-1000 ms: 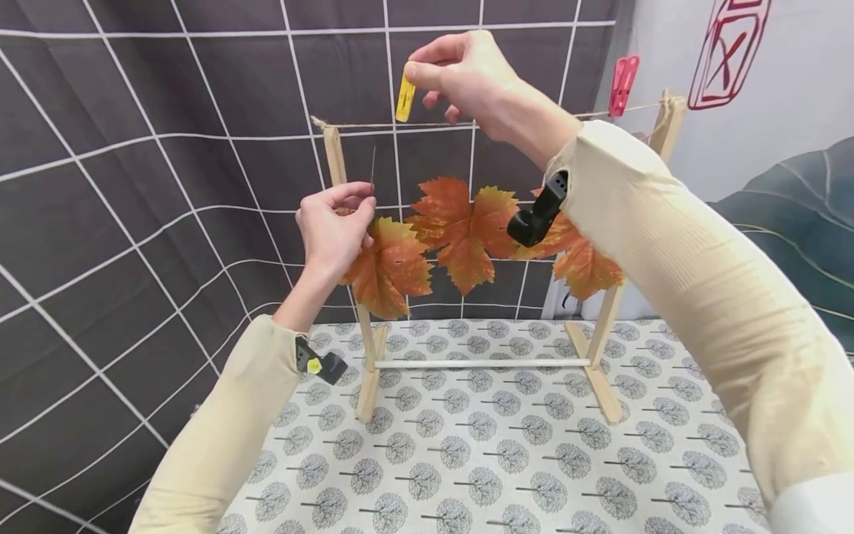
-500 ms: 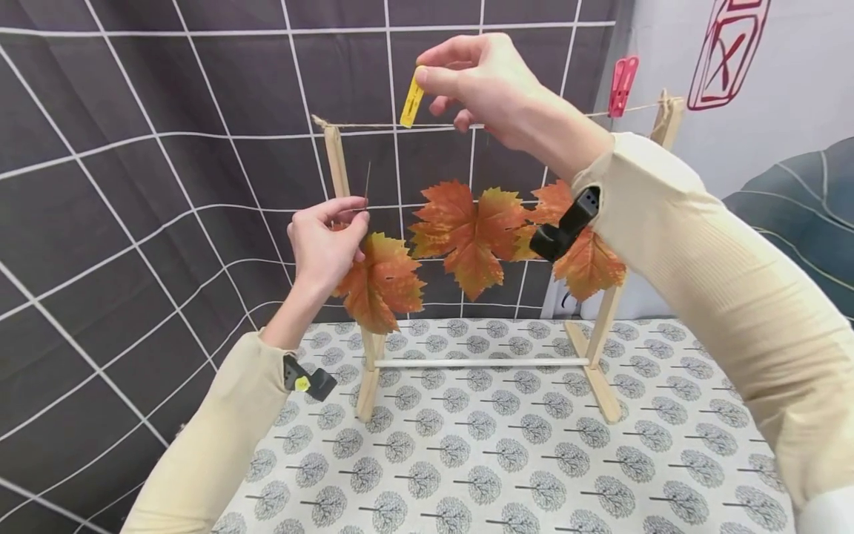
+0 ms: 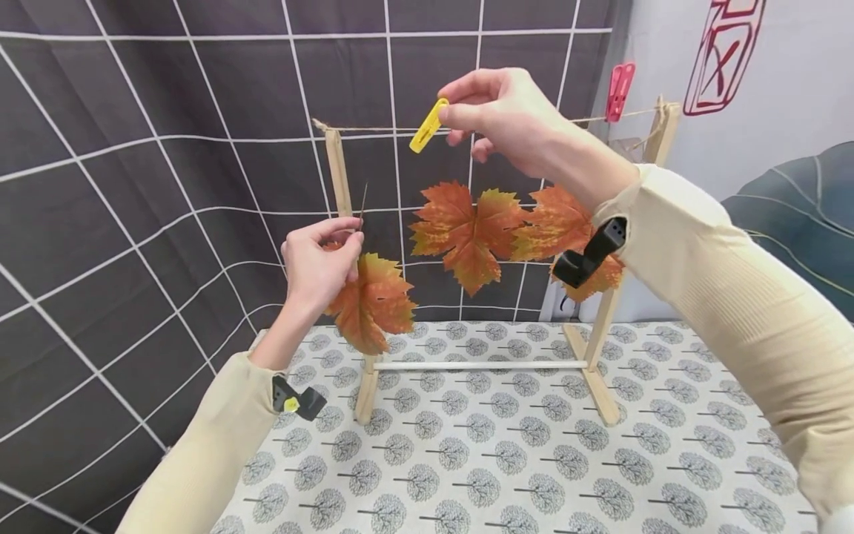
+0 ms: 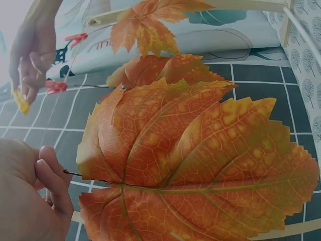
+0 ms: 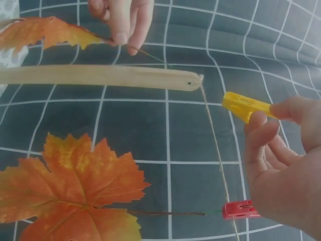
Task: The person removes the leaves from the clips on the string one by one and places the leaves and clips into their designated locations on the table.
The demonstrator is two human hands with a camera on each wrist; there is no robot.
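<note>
Left hand [image 3: 316, 259] pinched a leaf [image 3: 373, 304] by its stem [image 3: 363, 204], probably so it hung free; right hand [image 3: 514, 115] pinched a yellow clip [image 3: 428, 126] near the string [image 5: 212, 130].

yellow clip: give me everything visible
The yellow clip is a slim, plastic-looking clothespin. The right hand pinches one end; the other slants down and leftward in the head view. The right wrist view shows it apart from the twine, clamped onto nothing. Whether its mouth is open is unclear.
</note>
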